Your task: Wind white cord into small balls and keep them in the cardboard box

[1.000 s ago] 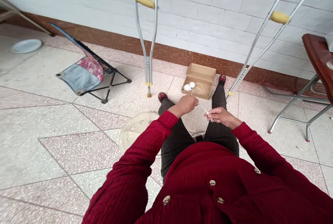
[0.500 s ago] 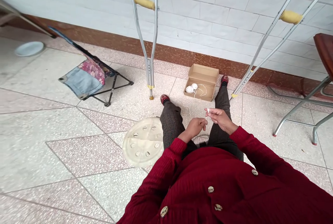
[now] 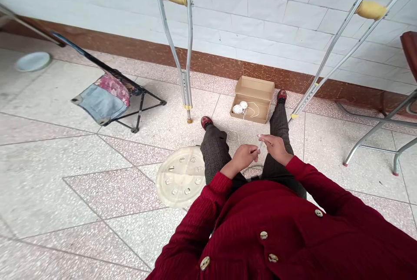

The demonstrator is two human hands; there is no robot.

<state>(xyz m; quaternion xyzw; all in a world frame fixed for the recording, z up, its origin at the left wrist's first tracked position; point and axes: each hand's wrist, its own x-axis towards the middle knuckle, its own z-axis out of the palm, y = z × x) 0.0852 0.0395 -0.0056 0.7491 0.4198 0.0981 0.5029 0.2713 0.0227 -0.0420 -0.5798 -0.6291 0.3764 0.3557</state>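
Observation:
My left hand (image 3: 246, 157) is closed in a pinch above my lap, thumb and fingers together. Just to its right, my right hand (image 3: 274, 146) is closed too, fingers held together and pointing left. A thin white piece (image 3: 260, 144) runs between the fingertips of both hands; it is too small to make out, perhaps cord. Below them, a loop of pale cord (image 3: 233, 135) lies on the floor between my legs. Farther off stands an open cardboard box (image 3: 254, 85) with white balls of cord (image 3: 238, 109) and loose strands inside.
A round cream mat with holes (image 3: 178, 179) lies left of my legs. One crutch (image 3: 186, 93) leans by my left foot, another crutch (image 3: 312, 91) by the right. A folding stool (image 3: 102, 100) stands at left, a metal-legged chair (image 3: 374, 134) at right.
My hands stay close together; the right fingers have flattened and tipped over the white piece. The view has shifted slightly.

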